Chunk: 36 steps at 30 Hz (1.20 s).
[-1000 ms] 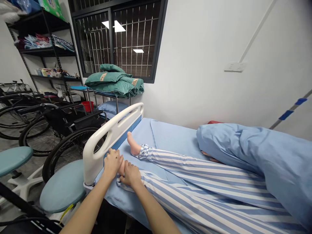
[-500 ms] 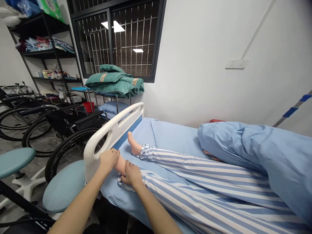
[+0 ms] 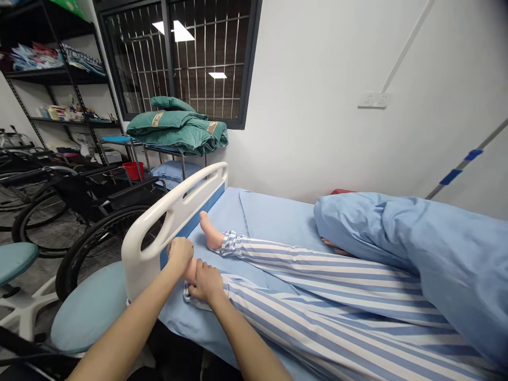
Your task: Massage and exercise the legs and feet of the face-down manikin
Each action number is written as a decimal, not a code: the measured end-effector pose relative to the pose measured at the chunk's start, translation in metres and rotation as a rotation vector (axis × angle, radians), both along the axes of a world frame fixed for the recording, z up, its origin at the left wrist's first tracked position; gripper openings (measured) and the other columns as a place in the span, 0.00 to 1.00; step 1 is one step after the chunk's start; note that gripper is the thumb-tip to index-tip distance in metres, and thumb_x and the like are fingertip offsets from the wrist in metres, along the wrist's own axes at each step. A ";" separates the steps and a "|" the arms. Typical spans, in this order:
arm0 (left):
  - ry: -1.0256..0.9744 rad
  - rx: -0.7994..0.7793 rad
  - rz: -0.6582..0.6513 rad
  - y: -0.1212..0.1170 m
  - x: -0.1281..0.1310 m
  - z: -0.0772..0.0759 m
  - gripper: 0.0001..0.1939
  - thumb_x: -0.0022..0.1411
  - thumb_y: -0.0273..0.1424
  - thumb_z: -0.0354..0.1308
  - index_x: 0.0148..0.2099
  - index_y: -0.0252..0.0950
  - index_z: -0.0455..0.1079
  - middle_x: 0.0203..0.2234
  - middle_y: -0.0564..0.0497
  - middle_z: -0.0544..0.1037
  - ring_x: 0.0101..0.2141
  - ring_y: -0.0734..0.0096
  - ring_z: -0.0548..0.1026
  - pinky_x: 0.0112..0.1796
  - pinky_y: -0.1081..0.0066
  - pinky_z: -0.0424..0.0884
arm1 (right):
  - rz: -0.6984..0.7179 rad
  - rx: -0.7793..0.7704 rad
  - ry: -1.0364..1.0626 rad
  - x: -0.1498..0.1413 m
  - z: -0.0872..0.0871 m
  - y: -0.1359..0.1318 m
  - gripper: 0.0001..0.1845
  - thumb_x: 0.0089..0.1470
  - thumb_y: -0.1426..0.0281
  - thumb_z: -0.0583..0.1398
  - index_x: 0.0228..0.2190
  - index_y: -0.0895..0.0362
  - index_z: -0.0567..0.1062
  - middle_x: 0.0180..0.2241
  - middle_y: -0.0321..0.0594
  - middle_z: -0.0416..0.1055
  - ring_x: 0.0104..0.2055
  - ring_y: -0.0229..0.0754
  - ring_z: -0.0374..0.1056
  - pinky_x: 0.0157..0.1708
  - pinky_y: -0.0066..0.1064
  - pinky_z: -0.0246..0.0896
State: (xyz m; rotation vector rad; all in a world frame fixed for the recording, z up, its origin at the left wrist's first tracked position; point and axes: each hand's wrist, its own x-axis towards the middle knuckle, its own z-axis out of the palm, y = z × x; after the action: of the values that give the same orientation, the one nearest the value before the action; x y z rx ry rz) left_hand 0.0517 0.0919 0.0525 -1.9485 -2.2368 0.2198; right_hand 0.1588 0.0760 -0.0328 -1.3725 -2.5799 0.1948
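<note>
Ankle of the near leg [image 3: 191, 271] lies between both hands at the foot end of the bed, just beside the rail. On my feed the left hand [image 3: 180, 255] curls over it and the right hand [image 3: 204, 281] grasps it above the striped trouser cuff [image 3: 194, 299]; both look clenched, though I cannot tell how firmly. The left knuckles sit close to the white bed rail [image 3: 174, 214], so a sideways pull could knock them or jam the foot there. The blue sheet [image 3: 178, 323] could also slide under the leg. Farther on, the bare far foot [image 3: 210, 231] lies free, a blue duvet [image 3: 397, 238] is heaped right, and a wheelchair [image 3: 79, 203] stands left.
</note>
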 end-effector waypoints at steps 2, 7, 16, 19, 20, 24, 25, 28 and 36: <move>-0.001 0.018 -0.013 -0.001 0.002 -0.006 0.19 0.57 0.23 0.41 0.36 0.26 0.75 0.29 0.34 0.76 0.36 0.53 0.72 0.35 0.57 0.63 | -0.004 0.003 -0.010 0.000 -0.002 0.000 0.28 0.37 0.61 0.59 0.41 0.58 0.59 0.36 0.48 0.68 0.36 0.53 0.68 0.32 0.41 0.62; -0.056 0.209 -0.044 -0.009 0.007 -0.019 0.20 0.60 0.27 0.39 0.35 0.27 0.74 0.32 0.34 0.76 0.42 0.52 0.66 0.40 0.56 0.57 | 0.009 0.010 -0.036 -0.001 -0.001 0.000 0.28 0.37 0.61 0.59 0.41 0.59 0.59 0.36 0.48 0.68 0.36 0.52 0.68 0.32 0.40 0.63; -0.087 0.297 -0.056 -0.015 0.010 -0.026 0.18 0.58 0.27 0.42 0.35 0.32 0.75 0.32 0.37 0.75 0.42 0.53 0.64 0.46 0.52 0.49 | 0.011 0.017 -0.042 -0.001 -0.002 0.000 0.27 0.38 0.62 0.59 0.41 0.59 0.60 0.36 0.48 0.68 0.36 0.52 0.68 0.33 0.40 0.63; -0.095 0.301 -0.063 -0.016 0.008 -0.027 0.17 0.57 0.28 0.44 0.35 0.32 0.75 0.32 0.36 0.74 0.42 0.52 0.64 0.46 0.50 0.50 | 0.017 0.009 -0.056 -0.001 0.000 -0.001 0.27 0.39 0.62 0.59 0.41 0.59 0.59 0.37 0.49 0.68 0.37 0.52 0.68 0.33 0.39 0.63; -0.097 0.301 -0.058 -0.017 0.008 -0.026 0.17 0.57 0.28 0.44 0.34 0.31 0.75 0.33 0.36 0.74 0.43 0.51 0.64 0.45 0.50 0.51 | 0.019 0.010 -0.057 -0.001 0.000 -0.001 0.27 0.39 0.62 0.58 0.41 0.59 0.59 0.37 0.49 0.68 0.37 0.52 0.68 0.33 0.39 0.63; -0.125 0.245 -0.038 -0.018 0.006 -0.019 0.17 0.58 0.29 0.44 0.33 0.31 0.74 0.32 0.36 0.74 0.44 0.51 0.64 0.40 0.53 0.57 | 0.019 0.008 -0.055 -0.001 0.002 -0.002 0.27 0.39 0.62 0.58 0.41 0.59 0.59 0.37 0.49 0.68 0.37 0.53 0.68 0.33 0.40 0.63; -0.135 0.222 -0.039 -0.018 0.005 -0.016 0.17 0.58 0.29 0.44 0.33 0.30 0.74 0.32 0.35 0.74 0.44 0.52 0.64 0.39 0.55 0.59 | 0.017 0.008 -0.053 -0.001 0.003 -0.002 0.27 0.38 0.62 0.58 0.41 0.59 0.59 0.36 0.48 0.68 0.37 0.53 0.68 0.32 0.41 0.63; -0.153 0.162 -0.043 -0.018 0.001 -0.009 0.17 0.57 0.30 0.45 0.35 0.30 0.75 0.32 0.36 0.75 0.44 0.54 0.65 0.35 0.62 0.63 | 0.015 0.004 -0.048 0.000 0.005 -0.003 0.27 0.39 0.62 0.58 0.41 0.59 0.59 0.36 0.48 0.68 0.36 0.54 0.68 0.32 0.41 0.63; -0.038 0.095 -0.161 -0.014 -0.011 -0.004 0.18 0.56 0.32 0.44 0.35 0.31 0.75 0.32 0.37 0.77 0.40 0.55 0.71 0.32 0.65 0.66 | 0.009 0.004 -0.021 0.000 0.003 -0.003 0.27 0.38 0.61 0.58 0.41 0.58 0.59 0.36 0.48 0.68 0.36 0.54 0.68 0.32 0.41 0.63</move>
State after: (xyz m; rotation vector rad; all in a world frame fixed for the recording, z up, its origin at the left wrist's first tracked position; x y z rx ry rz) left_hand 0.0403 0.0778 0.0487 -2.0846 -2.0576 0.0544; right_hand 0.1587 0.0726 -0.0296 -1.3686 -2.6032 0.1777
